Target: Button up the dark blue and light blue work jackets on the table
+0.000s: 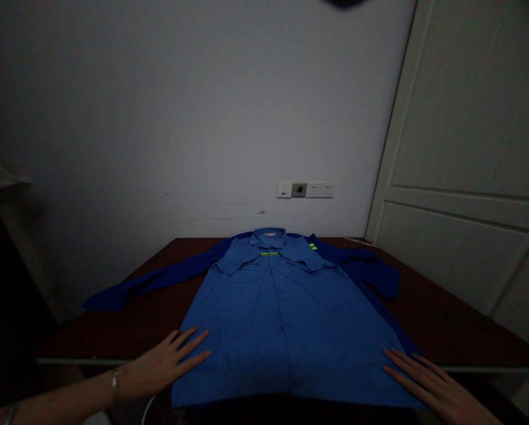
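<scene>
A light blue short-sleeved shirt (247,330) lies buttoned and spread front side up, its collar toward the wall and its hem at the near table edge. Beneath it is a darker blue long-sleeved garment (176,276), with sleeves reaching out left and right. My left hand (171,361) rests with spread fingers on the shirt's lower left side. On the lower right side, the fingertips of my right hand (428,381) lie stretched out over the cloth. Neither hand grips the fabric.
The dark red-brown table (446,319) stands against a pale wall (202,118) with a row of sockets (320,190). A white panelled door (468,147) borders the table at the right. A thin white cable (146,407) hangs below the near edge.
</scene>
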`<state>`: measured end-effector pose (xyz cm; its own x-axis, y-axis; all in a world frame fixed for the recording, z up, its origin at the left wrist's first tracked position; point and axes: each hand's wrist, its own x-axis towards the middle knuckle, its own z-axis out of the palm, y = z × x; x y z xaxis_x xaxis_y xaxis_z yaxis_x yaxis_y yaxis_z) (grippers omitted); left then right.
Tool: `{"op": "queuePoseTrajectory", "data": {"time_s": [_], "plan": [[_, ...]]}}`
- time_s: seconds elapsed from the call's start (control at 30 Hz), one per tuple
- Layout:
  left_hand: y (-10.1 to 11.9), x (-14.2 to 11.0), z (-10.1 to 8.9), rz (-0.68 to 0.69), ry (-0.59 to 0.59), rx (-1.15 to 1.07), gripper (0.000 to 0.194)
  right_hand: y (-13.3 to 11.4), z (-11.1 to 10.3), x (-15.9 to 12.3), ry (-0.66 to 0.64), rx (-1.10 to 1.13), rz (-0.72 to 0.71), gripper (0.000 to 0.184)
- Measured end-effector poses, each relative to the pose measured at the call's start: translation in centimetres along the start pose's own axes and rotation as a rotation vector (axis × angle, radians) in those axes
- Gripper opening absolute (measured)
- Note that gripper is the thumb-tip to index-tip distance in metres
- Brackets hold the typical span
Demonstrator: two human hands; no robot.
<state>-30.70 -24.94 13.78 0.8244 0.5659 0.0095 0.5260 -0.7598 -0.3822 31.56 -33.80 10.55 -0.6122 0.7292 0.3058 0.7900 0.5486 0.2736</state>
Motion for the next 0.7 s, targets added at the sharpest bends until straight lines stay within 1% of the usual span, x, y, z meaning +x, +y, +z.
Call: {"op": "queuePoseTrajectory", "data": {"time_s": [0.13,0.3,0.43,0.57,0.63,0.7], "plan": [[-0.2,-0.2,-0.2,0.037,-0.007,-0.091,0.089,0.5,0.8,-0.4,-0.037,-0.024,-0.014,0.057],[-1.0,-0.5,0.1,0.114,0.025,-0.182,0.085,0.6,1.4,-0.6,-0.014,-0.006,0.008,0.054],[-0.9,-0.5,-0.5,0.128,0.038,-0.214,0.081,0.2,0.5,-0.1,0.022,0.016,0.005,0.053],[-1.0,-0.7,-1.2,0.134,0.036,-0.238,0.079,-0.1,-1.0,0.6,-0.028,0.026,0.005,0.055],[-1.3,-1.0,-1.5,0.155,0.03,-0.258,0.076,-0.1,-1.5,0.7,-0.05,0.066,0.01,0.056],[-1.7,-1.2,-1.7,0.174,0.024,-0.284,0.071,0.1,-1.8,0.4,-0.059,0.131,0.052,0.056]]}}
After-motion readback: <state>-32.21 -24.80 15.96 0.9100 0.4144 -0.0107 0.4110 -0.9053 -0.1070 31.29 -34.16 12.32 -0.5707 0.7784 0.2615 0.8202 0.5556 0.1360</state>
